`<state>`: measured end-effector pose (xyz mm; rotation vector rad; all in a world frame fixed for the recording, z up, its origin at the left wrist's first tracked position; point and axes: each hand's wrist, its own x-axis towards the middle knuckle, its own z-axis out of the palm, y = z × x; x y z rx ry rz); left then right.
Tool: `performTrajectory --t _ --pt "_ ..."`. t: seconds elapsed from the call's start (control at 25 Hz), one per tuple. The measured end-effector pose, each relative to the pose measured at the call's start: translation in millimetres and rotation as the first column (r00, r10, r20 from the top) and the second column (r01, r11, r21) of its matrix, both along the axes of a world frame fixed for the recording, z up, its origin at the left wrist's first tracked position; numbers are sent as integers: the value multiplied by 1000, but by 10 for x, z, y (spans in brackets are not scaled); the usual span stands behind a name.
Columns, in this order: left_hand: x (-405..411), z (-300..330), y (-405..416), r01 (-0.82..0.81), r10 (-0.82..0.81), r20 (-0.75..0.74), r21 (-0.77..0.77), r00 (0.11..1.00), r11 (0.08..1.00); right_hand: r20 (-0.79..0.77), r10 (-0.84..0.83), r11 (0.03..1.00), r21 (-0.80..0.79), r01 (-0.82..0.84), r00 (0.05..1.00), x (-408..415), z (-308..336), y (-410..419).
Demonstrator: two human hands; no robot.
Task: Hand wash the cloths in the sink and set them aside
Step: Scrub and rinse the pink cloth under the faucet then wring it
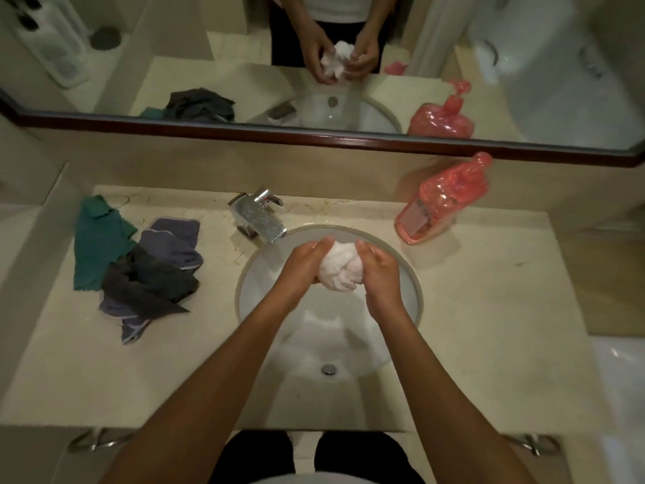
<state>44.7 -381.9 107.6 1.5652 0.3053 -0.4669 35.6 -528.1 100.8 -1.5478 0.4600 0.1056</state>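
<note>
— Both forearms reach up from the near edge of the counter [471, 344], out over the sink [352, 344]. What are the hands doing?

— They hold one white cloth [338, 270] between them, bunched into a ball above the far half of the bowl, just in front of the tap [260, 218]. The left hand [302, 263] cups its left side with the fingers wrapped round and under; the right hand [378, 270] grips the right side, thumb on top. Both are closed round the cloth, so I judge it is being rubbed or wrung.

— Is water running?

— I cannot tell. The bowl looks wet near the drain [328, 369], but no stream shows at the spout.

— And the other cloths?

— A loose heap lies on the left part of the counter, well apart from the sink: a green cloth [96, 242] toward the far left corner, a purple cloth [174, 239] beside it, and a dark grey cloth [146, 284] draped over both.

— Washed or waiting?

— Not clear; whether they are wet is too hard to see. If that heap is waiting, most of the job is left; if it is the set-aside pile, the white one may be last.

— Anything else?

— A pink bottle [443, 204] stands at the far right edge, under the mirror [244, 131].
</note>
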Motion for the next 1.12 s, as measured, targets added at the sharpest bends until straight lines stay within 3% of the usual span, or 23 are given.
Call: performTrajectory --t 0.08,0.16,0.44,0.56,0.68,0.96,1.04,1.12 --pt "-55 130 79 88 -94 -43 -114 995 990 27 -62 998 4 62 998 -126 105 -12" --pt "-99 253 128 86 -86 6 -106 996 991 64 -74 997 -29 76 995 -243 212 -4" --pt "-148 606 315 93 -56 416 -68 908 993 -129 159 987 -4 -161 979 -345 539 38" --pt "-124 712 354 138 -93 501 -52 860 989 54 143 981 -137 -135 988 -368 611 99" --pt "-77 739 408 194 -171 512 7 842 981 262 76 980 -196 -24 962 -321 830 80" --pt "80 880 382 372 -451 460 257 765 892 290 355 915 -304 -267 888 -13 1342 -37" --pt "120 954 369 387 -421 454 170 785 906 320 367 904 -343 -255 873 86 1451 -71" --pt "152 1022 324 316 -281 433 -10 857 949 343 362 897 -380 -224 867 161 1530 -141"
